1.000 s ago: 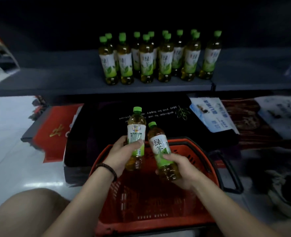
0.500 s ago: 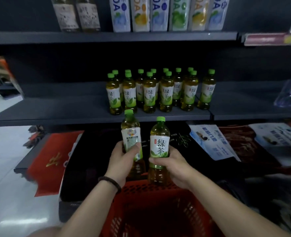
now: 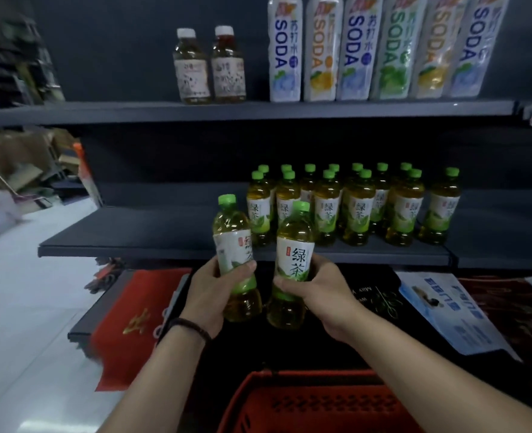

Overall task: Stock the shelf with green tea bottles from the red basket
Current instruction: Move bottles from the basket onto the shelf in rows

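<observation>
Each hand grips a green tea bottle.

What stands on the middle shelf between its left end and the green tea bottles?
Nothing: in the head view that stretch of the shelf left of the green tea bottles is bare.

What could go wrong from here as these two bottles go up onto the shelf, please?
1. The standing green tea bottles are packed closely near the front edge of the shelf; nudging one with an incoming bottle could topple several.
2. The left hand grips the left bottle and the right hand grips the right bottle, so no hand is free to steady a wobble.
3. The left bottle is tilted; set down that way, it might tip.
</observation>
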Available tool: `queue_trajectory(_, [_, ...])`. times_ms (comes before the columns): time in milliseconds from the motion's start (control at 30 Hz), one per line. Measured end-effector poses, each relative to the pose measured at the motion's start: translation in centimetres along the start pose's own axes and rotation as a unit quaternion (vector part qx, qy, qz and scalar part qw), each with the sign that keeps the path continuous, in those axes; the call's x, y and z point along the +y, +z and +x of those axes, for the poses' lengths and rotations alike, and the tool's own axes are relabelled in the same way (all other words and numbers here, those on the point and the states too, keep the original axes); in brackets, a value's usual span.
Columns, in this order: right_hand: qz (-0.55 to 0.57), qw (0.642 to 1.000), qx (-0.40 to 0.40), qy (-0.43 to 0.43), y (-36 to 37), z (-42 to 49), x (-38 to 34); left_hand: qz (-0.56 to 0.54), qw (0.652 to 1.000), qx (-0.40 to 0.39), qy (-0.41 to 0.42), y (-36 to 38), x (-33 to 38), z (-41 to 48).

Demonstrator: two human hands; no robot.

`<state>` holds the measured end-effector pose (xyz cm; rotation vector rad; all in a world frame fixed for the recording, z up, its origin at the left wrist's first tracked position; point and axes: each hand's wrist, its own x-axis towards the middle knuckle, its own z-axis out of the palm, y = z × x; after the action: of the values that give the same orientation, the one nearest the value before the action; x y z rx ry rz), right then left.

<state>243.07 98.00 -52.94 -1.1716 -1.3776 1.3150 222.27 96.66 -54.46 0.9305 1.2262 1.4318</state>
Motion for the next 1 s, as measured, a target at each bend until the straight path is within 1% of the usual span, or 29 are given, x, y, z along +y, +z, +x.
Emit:
queue_trajectory(167, [-0.11,0.99,0.055,-0.062,2.5,1.5,0.1,-0.117,0.993,0.006,0.031,-3.2,0.0,1.6])
queue_trajectory(233, [-0.131,0.987,0.056,-0.072,3.7,2.0,-0.1,-0.091,0.994,0.018,0.049,-4.2,0.8,2.2])
queue_trajectory(333, [-0.153,0.983,0.067,-0.071,5.1,3.8,-0.6,0.006,0.996,0.043,0.082,-5.4,1.8,4.6])
queue_trajectory(400, [-0.177,0.978,0.086,-0.07,5.7,5.4,-1.0,0.082,0.989,0.051,0.109,-5.3,2.2,6.7])
queue_trajectory(433, [-0.191,0.974,0.095,-0.072,6.1,6.3,-1.2,0.102,0.987,0.054,0.114,-5.1,2.3,7.7])
queue_trajectory(533, [-0.236,0.962,0.103,-0.087,7.4,8.9,-2.0,0.112,0.981,0.079,0.136,-5.3,2.1,10.7])
queue_trajectory(633, [-0.27,0.95,0.111,-0.112,8.7,11.9,-2.7,0.104,0.97,0.14,0.168,-6.7,1.4,14.6])
queue_trajectory(733, [-0.296,0.936,0.132,-0.135,10.5,15.4,-2.8,0.099,0.966,0.147,0.187,-7.9,1.2,18.4])
queue_trajectory(833, [-0.277,0.942,0.14,-0.13,13.2,18.4,-2.1,0.086,0.965,0.147,0.198,-8.9,1.3,21.1])
queue_trajectory(933, [-0.271,0.941,0.157,-0.132,15.9,21.7,-1.1,0.124,0.961,0.142,0.203,-9.2,0.6,23.2])
queue_trajectory(1000, [-0.281,0.936,0.176,-0.117,17.0,23.7,-0.5,0.142,0.958,0.151,0.2,-9.2,-0.2,24.3])
